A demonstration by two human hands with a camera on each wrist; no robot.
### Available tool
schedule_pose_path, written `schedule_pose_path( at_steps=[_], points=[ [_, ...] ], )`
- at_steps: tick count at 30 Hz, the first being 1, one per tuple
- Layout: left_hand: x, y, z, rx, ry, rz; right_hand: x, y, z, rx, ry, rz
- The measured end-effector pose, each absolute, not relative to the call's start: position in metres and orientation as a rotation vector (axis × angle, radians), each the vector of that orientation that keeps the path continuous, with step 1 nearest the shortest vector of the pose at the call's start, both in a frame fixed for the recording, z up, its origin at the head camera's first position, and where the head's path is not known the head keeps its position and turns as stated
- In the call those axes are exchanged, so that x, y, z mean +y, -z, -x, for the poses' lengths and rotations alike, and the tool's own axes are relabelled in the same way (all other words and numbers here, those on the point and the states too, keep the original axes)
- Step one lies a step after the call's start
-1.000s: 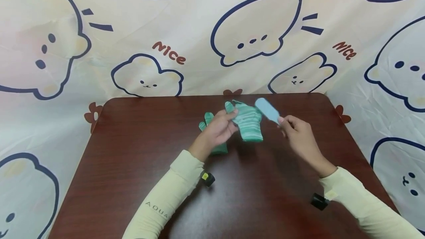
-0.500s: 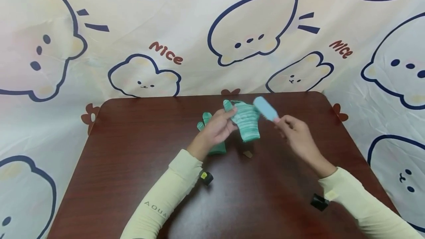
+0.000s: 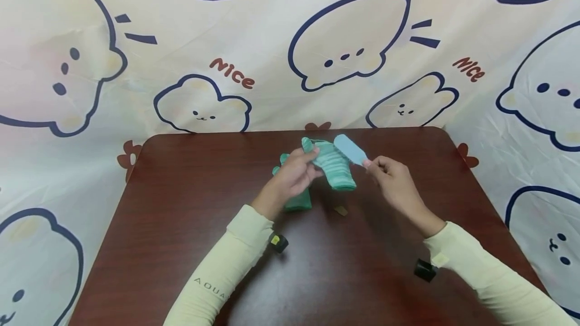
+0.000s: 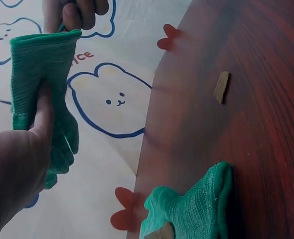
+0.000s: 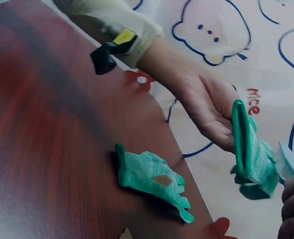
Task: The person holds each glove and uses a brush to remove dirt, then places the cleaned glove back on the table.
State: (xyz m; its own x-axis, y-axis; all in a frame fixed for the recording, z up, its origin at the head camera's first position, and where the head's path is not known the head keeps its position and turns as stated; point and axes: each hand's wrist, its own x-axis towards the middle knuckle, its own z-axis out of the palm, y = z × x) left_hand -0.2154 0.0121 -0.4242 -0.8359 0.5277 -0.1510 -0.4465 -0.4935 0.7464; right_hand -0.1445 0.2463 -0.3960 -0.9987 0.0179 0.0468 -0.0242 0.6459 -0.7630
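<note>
My left hand [image 3: 293, 175] grips a green-and-white striped knit glove [image 3: 337, 165] by its finger side, raised above the table with the cuff hanging down. In my right hand [image 3: 399, 182] is a small brush [image 3: 350, 150] with a light blue back, pinched by its pink handle. The brush head lies against the glove's right edge, and pale bristles face the glove in the right wrist view. A second green glove [image 5: 149, 174] lies on the table, partly hidden by my left hand in the head view. On it sits a brown scrap [image 5: 162, 179].
Another flat brown scrap [image 3: 341, 211] lies on the dark wood table [image 3: 181, 245], below the raised glove. Behind the table's far edge hangs a pale cloth [image 3: 267, 39] printed with cartoon animals. Black wrist cameras [image 3: 426, 269] are strapped over both sleeves.
The brush and right hand have shifted left across the glove, whose cuff now tilts more to the right. A brown scrap, not visible one second ago, now shows on the table under the glove.
</note>
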Motion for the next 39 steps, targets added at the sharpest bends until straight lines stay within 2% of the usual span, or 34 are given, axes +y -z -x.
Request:
schedule_pose_path(
  at_steps=[10, 15, 20, 39],
  points=[
    [0.008, 0.422, 0.218, 1.118, -2.331, -0.026, 0.261, 0.389, 0.152, -2.707, -1.399, 0.084],
    [0.010, 0.422, 0.218, 1.065, -2.298, -0.105, 0.237, 0.387, 0.142, -2.705, -1.540, -0.046],
    [0.011, 0.422, 0.215, 1.001, -2.308, -0.177, 0.219, 0.390, 0.135, -2.762, -1.483, -0.176],
    [0.009, 0.425, 0.216, 0.964, -2.359, -0.139, 0.243, 0.388, 0.152, -2.675, -1.407, 0.047]
  ],
)
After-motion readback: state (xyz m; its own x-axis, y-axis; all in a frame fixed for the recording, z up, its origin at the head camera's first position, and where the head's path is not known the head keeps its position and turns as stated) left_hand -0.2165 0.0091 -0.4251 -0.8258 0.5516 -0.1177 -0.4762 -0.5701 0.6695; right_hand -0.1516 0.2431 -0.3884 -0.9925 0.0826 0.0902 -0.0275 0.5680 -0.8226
